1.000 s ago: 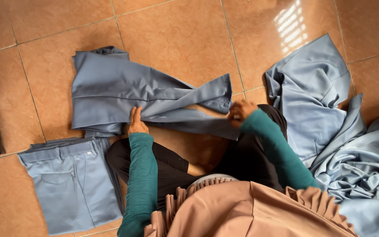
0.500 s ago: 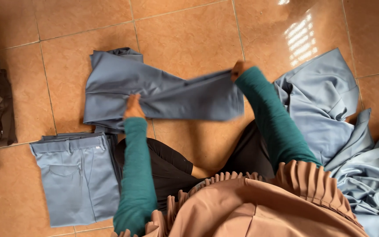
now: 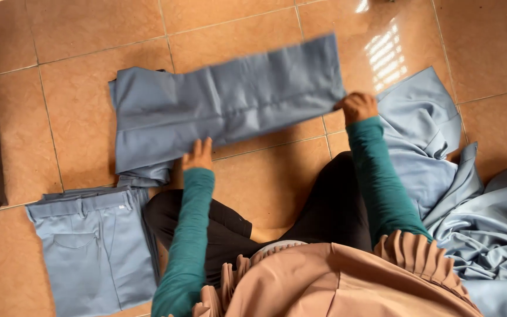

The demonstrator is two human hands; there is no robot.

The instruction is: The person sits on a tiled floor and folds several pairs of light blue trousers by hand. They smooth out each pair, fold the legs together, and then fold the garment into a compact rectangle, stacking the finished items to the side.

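Head view: trousers [image 3: 224, 108] between hands.

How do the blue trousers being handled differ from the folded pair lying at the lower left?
The trousers in hand are spread long across the tiled floor, one end lifted by the right hand and the near edge pressed by the left hand. The folded pair lies flat, compact and untouched, waistband and pocket showing. The handled pair looks slightly darker. Both are plain blue-grey cloth.
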